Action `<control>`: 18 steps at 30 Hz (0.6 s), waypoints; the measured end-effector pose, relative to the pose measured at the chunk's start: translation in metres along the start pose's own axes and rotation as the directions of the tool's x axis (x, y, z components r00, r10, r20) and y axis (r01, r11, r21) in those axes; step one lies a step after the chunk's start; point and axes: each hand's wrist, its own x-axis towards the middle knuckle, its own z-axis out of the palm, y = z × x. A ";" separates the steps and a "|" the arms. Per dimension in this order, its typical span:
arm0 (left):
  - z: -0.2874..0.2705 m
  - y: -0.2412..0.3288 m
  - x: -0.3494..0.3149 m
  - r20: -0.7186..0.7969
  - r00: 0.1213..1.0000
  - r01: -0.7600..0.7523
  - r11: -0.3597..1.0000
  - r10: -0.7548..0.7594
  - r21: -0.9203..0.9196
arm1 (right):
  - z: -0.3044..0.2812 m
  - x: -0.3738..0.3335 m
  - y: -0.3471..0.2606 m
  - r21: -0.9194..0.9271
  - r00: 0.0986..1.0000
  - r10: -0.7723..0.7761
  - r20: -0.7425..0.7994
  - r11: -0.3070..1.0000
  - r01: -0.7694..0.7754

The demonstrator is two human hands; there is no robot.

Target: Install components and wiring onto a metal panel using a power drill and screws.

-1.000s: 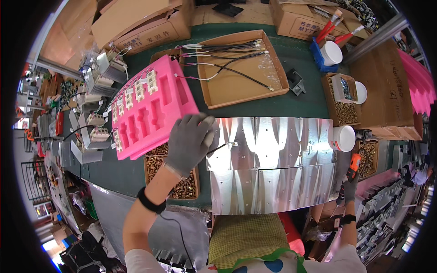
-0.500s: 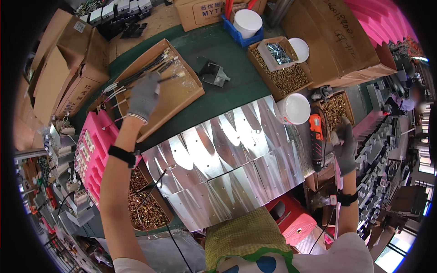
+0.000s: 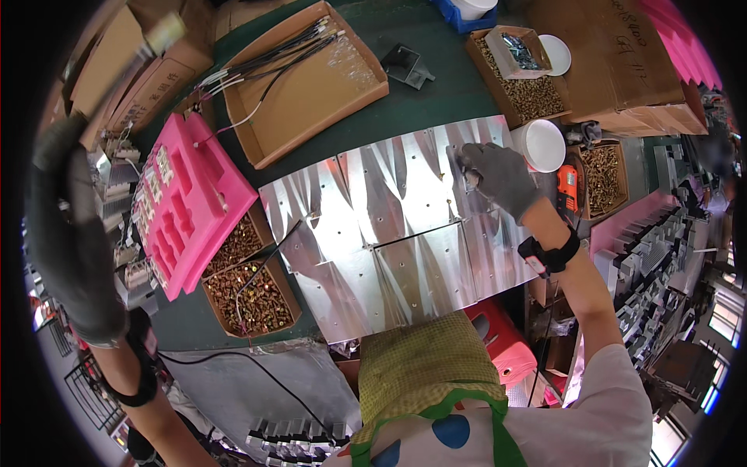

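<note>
My left hand (image 3: 70,233), in a grey glove, is raised at the far left, smeared by motion. From its fingertips reaches a thin dark cable-like thing with a pale tip (image 3: 166,35), too blurred to name surely. My right hand (image 3: 498,180), gloved too, rests over the right end of several shiny metal plates (image 3: 420,268) laid side by side. Its fingers are curled down to the surface; anything between them is hidden. To its right lies an orange power screwdriver (image 3: 568,187). A shallow cardboard box (image 3: 299,117) holds dark cables (image 3: 272,62) with pale ends.
A pink foam tray (image 3: 194,210) leans over boxes of brass-coloured screws (image 3: 253,300) at left. At the back right stand another screw box (image 3: 525,86), a white tub (image 3: 540,145) and a large carton (image 3: 607,70). A dark bracket (image 3: 406,66) lies behind the plates.
My left hand has left the cable box and swung to the far left with the thin dark thing. My right hand has moved from beside the power screwdriver onto the plates. The view has shifted.
</note>
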 end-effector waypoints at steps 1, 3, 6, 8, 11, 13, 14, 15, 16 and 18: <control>-0.012 0.020 -0.023 0.112 0.992 -0.069 0.997 0.067 0.022 | 0.004 0.004 0.003 -0.007 0.996 -0.085 -0.035 0.996 0.084; -0.018 0.051 -0.076 0.288 0.954 -0.093 0.996 0.088 0.005 | 0.002 0.007 0.001 -0.027 0.990 -0.137 -0.017 0.990 0.136; -0.016 0.072 -0.156 0.488 0.871 0.079 0.996 -0.047 -0.046 | 0.005 0.022 -0.001 0.003 0.988 -0.099 0.115 0.995 0.099; -0.005 0.081 -0.200 0.489 0.872 0.110 0.985 -0.032 -0.132 | -0.005 0.025 -0.001 0.276 0.981 -0.074 0.177 0.961 0.022; 0.005 0.093 -0.233 0.537 0.840 0.184 0.972 -0.078 -0.147 | 0.004 0.015 0.008 0.172 0.988 -0.087 0.126 0.983 0.064; 0.014 0.098 -0.246 0.536 0.840 0.209 0.962 -0.086 -0.173 | 0.003 0.007 0.007 0.132 0.998 -0.054 0.032 0.990 0.049; 0.018 0.100 -0.250 0.534 0.841 0.224 0.954 -0.086 -0.200 | 0.003 0.006 0.006 0.121 0.998 -0.050 0.037 0.992 0.045; 0.018 0.101 -0.252 0.567 0.817 0.260 0.943 -0.102 -0.205 | 0.003 0.006 0.005 0.192 0.996 0.018 0.088 0.981 -0.035; 0.019 0.103 -0.259 0.562 0.821 0.265 0.938 -0.098 -0.223 | 0.002 0.006 0.008 0.254 0.986 0.084 0.143 0.960 -0.118; 0.024 0.100 -0.274 0.559 0.816 0.306 0.929 -0.144 -0.208 | 0.004 0.002 0.016 0.227 0.994 0.107 0.026 0.968 -0.111</control>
